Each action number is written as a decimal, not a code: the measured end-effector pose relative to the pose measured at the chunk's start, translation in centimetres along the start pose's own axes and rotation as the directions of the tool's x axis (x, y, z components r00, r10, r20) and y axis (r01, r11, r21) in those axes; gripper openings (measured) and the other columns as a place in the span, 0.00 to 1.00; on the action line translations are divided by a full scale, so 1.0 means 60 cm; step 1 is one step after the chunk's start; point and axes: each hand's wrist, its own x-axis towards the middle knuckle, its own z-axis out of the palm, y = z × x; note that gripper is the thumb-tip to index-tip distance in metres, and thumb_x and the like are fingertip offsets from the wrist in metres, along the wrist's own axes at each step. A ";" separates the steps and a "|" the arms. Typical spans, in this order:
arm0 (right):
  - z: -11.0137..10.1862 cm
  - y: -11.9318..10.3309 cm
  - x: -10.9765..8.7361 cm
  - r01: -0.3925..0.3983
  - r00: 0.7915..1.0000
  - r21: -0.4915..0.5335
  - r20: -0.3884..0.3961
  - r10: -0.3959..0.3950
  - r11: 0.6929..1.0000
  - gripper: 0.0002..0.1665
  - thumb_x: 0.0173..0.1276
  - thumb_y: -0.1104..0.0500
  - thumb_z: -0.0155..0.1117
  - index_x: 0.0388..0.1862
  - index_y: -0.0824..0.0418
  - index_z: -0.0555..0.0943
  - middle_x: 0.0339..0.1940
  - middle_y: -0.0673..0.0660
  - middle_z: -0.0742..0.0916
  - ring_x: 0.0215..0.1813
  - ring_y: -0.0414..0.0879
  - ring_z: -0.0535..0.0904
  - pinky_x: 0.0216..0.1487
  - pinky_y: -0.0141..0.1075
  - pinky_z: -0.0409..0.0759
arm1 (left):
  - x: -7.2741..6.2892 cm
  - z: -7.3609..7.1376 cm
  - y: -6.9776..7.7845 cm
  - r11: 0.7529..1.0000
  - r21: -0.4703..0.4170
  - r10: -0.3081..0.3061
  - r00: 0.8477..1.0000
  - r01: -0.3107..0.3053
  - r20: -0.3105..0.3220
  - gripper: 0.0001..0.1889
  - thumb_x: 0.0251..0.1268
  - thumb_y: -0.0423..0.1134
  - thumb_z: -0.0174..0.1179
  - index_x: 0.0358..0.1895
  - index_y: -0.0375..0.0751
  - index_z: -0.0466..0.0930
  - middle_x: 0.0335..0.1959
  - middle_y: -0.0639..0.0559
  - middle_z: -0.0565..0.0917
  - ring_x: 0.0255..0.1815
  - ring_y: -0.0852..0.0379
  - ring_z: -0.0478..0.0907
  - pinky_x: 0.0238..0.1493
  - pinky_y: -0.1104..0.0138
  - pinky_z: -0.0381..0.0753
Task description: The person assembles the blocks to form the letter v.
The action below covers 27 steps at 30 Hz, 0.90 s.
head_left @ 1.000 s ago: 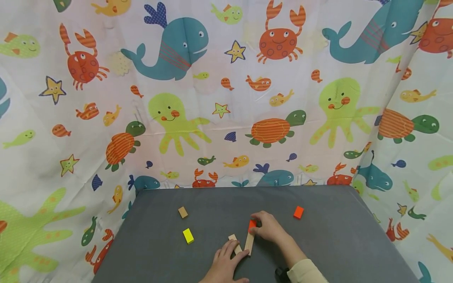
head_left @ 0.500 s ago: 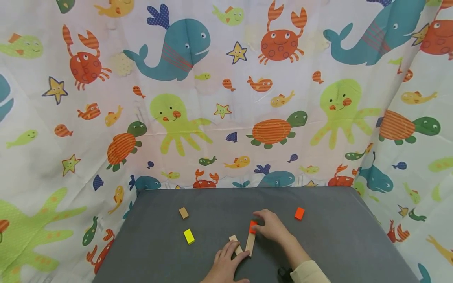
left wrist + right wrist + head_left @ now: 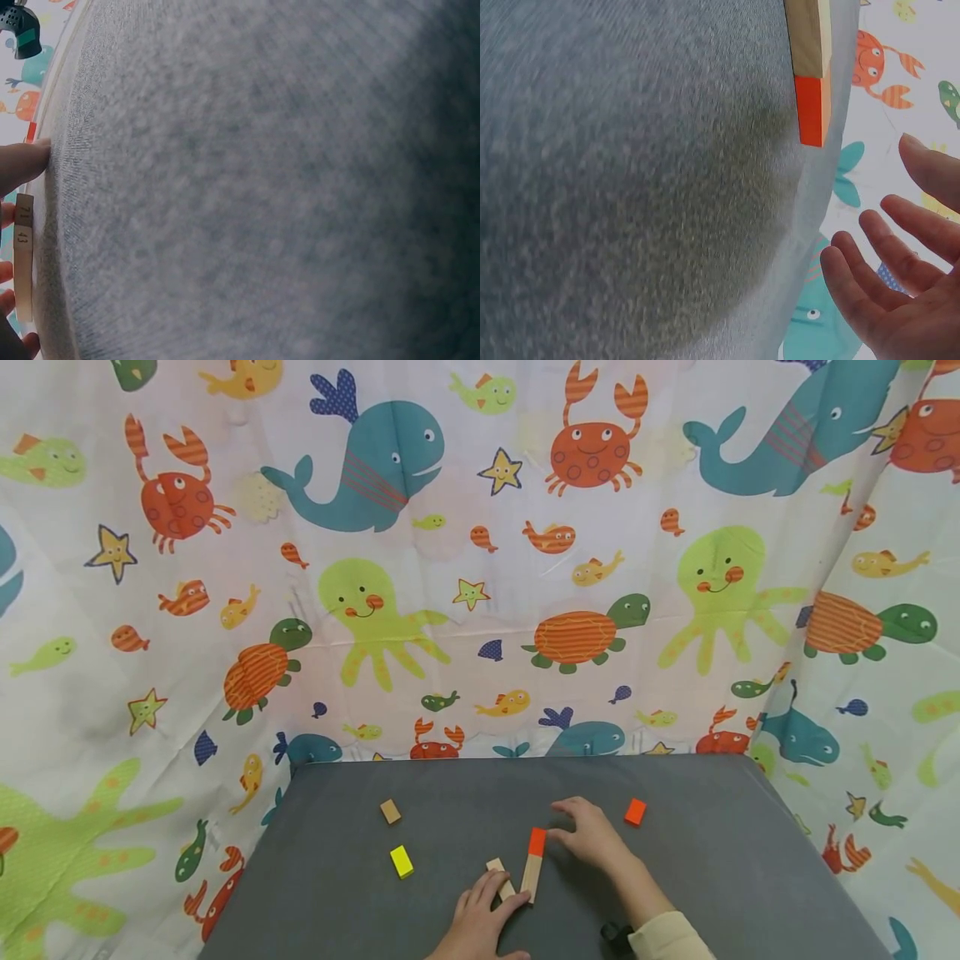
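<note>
A pale wooden strip lies near the middle of the table, with an orange block butted against its far end. Slanting beside it is a second pale wooden strip, partly covered by my left hand. That hand's fingers rest along the slanted strip, while its thumb reaches the near end of the first one. The left wrist view shows numbers printed on a wooden piece below the thumb. My right hand hovers just right of the orange block, fingers spread and apart from it, holding nothing.
Toward the left lie a yellow block and a tan block. Another orange block is at the back right. Behind the grey table hangs a sea-animal curtain.
My right hand has let go of the orange block and drawn away to the right. The block stays at the strip's end. My left hand keeps its place.
</note>
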 end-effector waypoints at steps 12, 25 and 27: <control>-0.016 0.022 -0.006 -0.023 1.000 -0.006 -0.020 0.023 1.000 0.27 0.62 0.57 0.76 0.60 0.63 0.83 0.58 0.62 0.84 0.56 0.58 0.82 0.57 0.55 0.81 | -0.001 0.000 0.005 0.999 0.001 -0.035 0.999 0.035 0.015 0.39 0.56 0.74 0.60 0.73 0.81 0.60 0.79 0.56 0.57 0.79 0.44 0.53 0.67 0.34 0.64; -0.037 0.038 -0.016 -0.047 0.998 -0.007 -0.041 0.047 0.999 0.28 0.63 0.58 0.75 0.62 0.63 0.82 0.61 0.64 0.83 0.58 0.60 0.81 0.58 0.56 0.80 | 0.003 -0.001 0.012 0.998 0.009 -0.063 0.998 0.063 0.028 0.39 0.55 0.73 0.63 0.72 0.81 0.62 0.78 0.57 0.58 0.79 0.45 0.53 0.67 0.35 0.64; -0.040 0.041 -0.016 -0.042 0.998 -0.005 -0.045 0.042 0.999 0.28 0.63 0.58 0.75 0.62 0.64 0.82 0.60 0.65 0.83 0.58 0.61 0.81 0.58 0.56 0.80 | 0.003 -0.001 0.011 0.998 0.005 -0.061 0.998 0.061 0.030 0.39 0.55 0.73 0.63 0.72 0.81 0.62 0.78 0.57 0.57 0.79 0.45 0.53 0.67 0.34 0.64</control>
